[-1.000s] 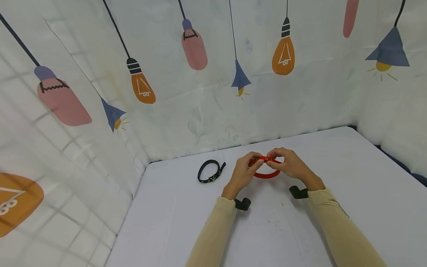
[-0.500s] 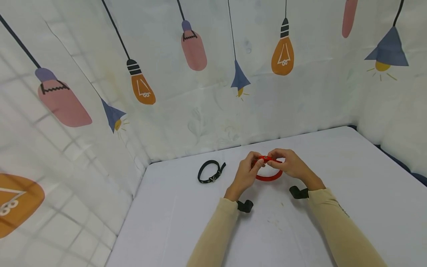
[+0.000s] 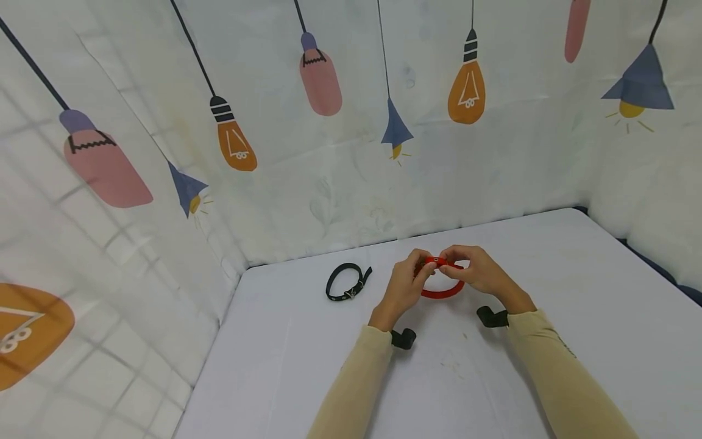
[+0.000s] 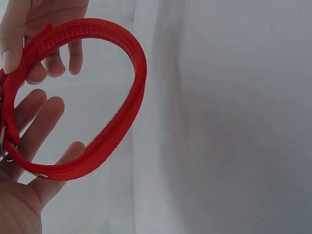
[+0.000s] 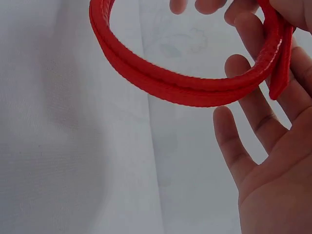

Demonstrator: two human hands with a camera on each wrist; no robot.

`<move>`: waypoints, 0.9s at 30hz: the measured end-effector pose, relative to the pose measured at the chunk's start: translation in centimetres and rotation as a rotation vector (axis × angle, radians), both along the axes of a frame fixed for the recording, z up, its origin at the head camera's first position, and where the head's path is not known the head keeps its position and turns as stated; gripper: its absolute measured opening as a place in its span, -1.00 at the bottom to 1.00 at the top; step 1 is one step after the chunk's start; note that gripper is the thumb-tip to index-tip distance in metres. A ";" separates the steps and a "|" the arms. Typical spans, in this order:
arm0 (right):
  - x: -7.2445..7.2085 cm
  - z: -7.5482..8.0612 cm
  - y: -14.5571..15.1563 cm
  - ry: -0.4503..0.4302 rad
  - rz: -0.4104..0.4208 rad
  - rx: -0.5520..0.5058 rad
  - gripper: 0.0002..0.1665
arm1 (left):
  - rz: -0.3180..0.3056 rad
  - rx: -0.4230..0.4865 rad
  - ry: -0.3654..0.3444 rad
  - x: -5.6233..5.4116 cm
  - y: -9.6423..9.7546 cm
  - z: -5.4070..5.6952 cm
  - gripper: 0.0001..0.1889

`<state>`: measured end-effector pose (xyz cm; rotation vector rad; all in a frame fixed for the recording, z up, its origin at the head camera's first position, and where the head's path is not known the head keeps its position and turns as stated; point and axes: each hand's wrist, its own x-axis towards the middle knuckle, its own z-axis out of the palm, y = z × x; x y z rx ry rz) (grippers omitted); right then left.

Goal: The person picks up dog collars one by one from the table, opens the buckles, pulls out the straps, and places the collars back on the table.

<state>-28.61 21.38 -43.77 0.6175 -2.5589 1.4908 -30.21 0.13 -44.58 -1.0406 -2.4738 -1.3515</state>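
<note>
Both hands hold a red collar (image 3: 442, 294) bent into a loop, raised over the white table. My left hand (image 3: 403, 285) pinches the buckle end between thumb and fingers. Beside it, the thumb and fingertips of my right hand (image 3: 478, 272) grip the adjoining part of the strap. In the left wrist view a metal ring (image 4: 5, 146) shows on the collar near the left fingers. The strap's pointed tip (image 5: 279, 87) sticks out by the right fingers in the right wrist view. The buckle itself is mostly hidden by the hands.
A black collar (image 3: 359, 286) with a metal buckle lies looped on the white-covered table (image 3: 263, 353), left of the hands. A white curtain (image 3: 285, 201) printed with lamps hangs behind and along the left side. Dark wrist mounts (image 3: 404, 339) stick out from the sleeves.
The left hand has shifted slightly right, closer to the right hand, and the red loop has moved a little right and down. The black collar has stayed put.
</note>
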 end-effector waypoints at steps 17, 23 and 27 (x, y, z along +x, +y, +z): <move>0.1 0.1 0.2 -0.021 -0.016 0.027 -0.80 | 0.047 -0.046 0.010 0.2 0.2 -0.4 -0.68; 0.2 0.0 0.3 -0.018 -0.018 0.035 -0.85 | 0.063 -0.103 0.058 0.1 0.0 -0.3 -0.68; 0.2 0.1 0.2 -0.013 -0.007 0.020 -0.82 | 0.060 -0.040 0.052 -0.1 -0.1 -0.1 -0.72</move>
